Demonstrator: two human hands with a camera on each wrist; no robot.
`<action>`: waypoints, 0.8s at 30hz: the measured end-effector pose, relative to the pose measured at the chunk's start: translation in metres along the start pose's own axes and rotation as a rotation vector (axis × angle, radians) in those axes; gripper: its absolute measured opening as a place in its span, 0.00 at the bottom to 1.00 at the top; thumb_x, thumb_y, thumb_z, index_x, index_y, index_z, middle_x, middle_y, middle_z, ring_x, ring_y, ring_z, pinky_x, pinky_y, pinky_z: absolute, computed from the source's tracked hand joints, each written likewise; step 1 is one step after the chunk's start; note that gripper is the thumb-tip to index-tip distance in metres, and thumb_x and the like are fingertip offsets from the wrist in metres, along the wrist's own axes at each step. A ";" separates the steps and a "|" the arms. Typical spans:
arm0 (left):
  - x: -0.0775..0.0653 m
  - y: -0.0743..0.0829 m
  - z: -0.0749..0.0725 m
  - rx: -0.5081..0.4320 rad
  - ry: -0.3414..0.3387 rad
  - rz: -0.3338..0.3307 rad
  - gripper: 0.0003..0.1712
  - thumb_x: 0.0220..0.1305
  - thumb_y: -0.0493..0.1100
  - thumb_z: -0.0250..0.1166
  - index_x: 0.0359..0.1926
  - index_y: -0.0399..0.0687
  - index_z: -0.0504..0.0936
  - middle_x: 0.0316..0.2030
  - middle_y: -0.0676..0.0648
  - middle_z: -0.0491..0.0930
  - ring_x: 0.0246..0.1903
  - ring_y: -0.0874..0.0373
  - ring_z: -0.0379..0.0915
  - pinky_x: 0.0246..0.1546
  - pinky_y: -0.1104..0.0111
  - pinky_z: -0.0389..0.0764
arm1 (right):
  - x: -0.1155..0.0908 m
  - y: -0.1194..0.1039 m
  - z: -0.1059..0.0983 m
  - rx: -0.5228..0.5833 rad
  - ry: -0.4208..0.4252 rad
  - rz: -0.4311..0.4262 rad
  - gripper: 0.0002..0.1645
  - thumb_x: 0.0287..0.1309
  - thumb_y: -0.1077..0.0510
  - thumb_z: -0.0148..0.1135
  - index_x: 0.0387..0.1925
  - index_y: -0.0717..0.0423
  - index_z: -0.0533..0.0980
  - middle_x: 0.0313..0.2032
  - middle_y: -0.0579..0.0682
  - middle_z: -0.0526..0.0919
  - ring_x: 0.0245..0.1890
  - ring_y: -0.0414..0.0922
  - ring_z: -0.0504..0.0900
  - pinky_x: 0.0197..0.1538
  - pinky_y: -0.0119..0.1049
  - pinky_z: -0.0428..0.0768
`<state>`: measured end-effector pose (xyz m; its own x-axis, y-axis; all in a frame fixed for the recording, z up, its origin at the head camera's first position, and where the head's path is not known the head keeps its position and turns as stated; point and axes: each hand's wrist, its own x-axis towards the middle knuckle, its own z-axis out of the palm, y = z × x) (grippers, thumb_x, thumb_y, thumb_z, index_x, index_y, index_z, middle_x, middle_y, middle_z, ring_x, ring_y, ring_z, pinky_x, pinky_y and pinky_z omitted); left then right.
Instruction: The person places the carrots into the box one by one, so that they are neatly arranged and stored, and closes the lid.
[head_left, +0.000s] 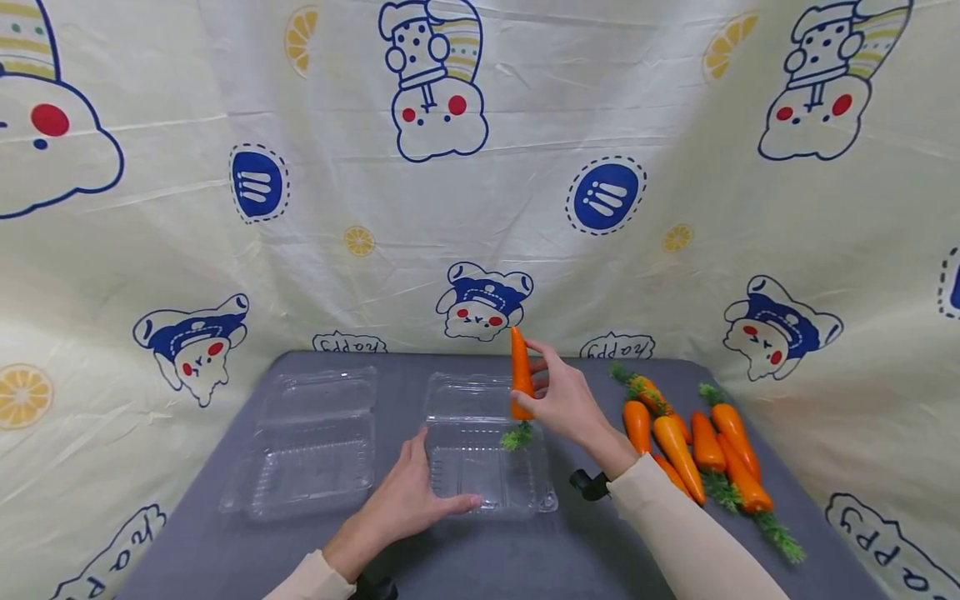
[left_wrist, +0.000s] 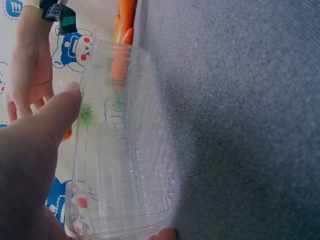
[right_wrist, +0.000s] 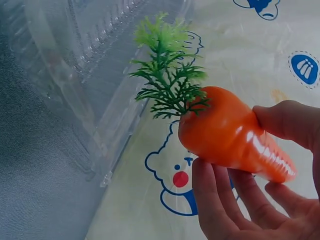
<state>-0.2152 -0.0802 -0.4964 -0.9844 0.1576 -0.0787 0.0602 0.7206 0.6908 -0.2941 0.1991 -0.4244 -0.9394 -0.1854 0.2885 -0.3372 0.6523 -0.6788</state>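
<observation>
Carrot (head_left: 521, 372) pinched upright in right hand (head_left: 566, 403) over clamshell (head_left: 487, 454), left hand (head_left: 408, 500) flat on its near edge

The toy carrot (right_wrist: 235, 135) in my right grip (head_left: 564, 402) is glossy, smooth orange plastic with faint ridges toward the tip, topped by stiff, matt green plastic leaves (right_wrist: 167, 75). The open clamshell box (head_left: 483, 446) under my left grip (head_left: 408, 498) is thin, clear, shiny plastic with ribbed walls. The table (head_left: 525, 558) wears a matt grey woven cloth, and the backdrop (head_left: 525, 208) is creased, printed cream fabric.
</observation>
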 end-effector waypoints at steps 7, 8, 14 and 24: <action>0.001 0.003 0.000 0.012 0.004 0.014 0.87 0.54 0.77 0.88 0.95 0.38 0.49 0.88 0.25 0.61 0.79 0.26 0.76 0.75 0.30 0.82 | 0.000 0.002 0.006 -0.016 -0.083 -0.073 0.51 0.71 0.61 0.83 0.86 0.53 0.66 0.64 0.62 0.89 0.56 0.58 0.94 0.59 0.56 0.97; 0.001 0.003 -0.001 0.014 0.004 0.019 0.87 0.55 0.77 0.88 0.95 0.38 0.49 0.88 0.25 0.61 0.78 0.26 0.77 0.75 0.30 0.82 | 0.000 0.003 0.007 -0.027 -0.101 -0.084 0.50 0.70 0.61 0.84 0.85 0.53 0.67 0.64 0.61 0.89 0.57 0.57 0.94 0.59 0.55 0.97; 0.001 0.003 -0.003 0.010 -0.010 0.024 0.87 0.55 0.77 0.88 0.95 0.38 0.49 0.89 0.25 0.61 0.78 0.27 0.76 0.75 0.30 0.82 | 0.003 0.007 0.013 -0.062 -0.275 -0.160 0.39 0.71 0.65 0.82 0.76 0.52 0.73 0.64 0.57 0.90 0.58 0.53 0.92 0.62 0.52 0.97; 0.000 0.001 -0.003 0.005 -0.009 0.025 0.87 0.54 0.77 0.88 0.94 0.37 0.49 0.89 0.24 0.61 0.79 0.27 0.75 0.75 0.30 0.82 | 0.004 0.008 0.023 -0.180 -0.479 -0.224 0.32 0.71 0.68 0.81 0.69 0.49 0.78 0.56 0.54 0.92 0.53 0.50 0.91 0.63 0.53 0.96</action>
<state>-0.2155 -0.0812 -0.4936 -0.9811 0.1815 -0.0678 0.0854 0.7194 0.6893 -0.3019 0.1863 -0.4441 -0.7833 -0.6200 0.0448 -0.5554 0.6658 -0.4983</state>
